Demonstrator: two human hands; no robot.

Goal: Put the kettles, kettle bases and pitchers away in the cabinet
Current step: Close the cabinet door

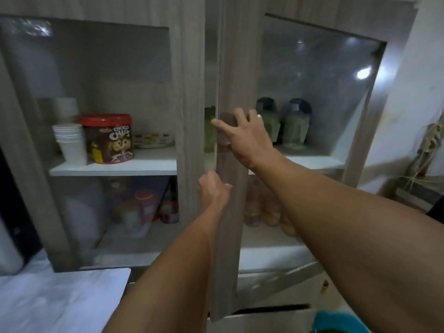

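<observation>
Wood-grain right door (230, 212) ajar; both hands (242, 138) gripping edge.

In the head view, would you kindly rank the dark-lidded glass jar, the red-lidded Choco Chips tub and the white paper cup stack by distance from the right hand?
1. Dark-lidded glass jar, just right of the right hand.
2. Red-lidded Choco Chips tub, left compartment.
3. White paper cup stack, farthest left.

The upper cabinet shelf (134, 164) holds stacked paper cups (70, 143), a red-lidded cereal tub (109, 139) and a plate (153, 140).
</observation>
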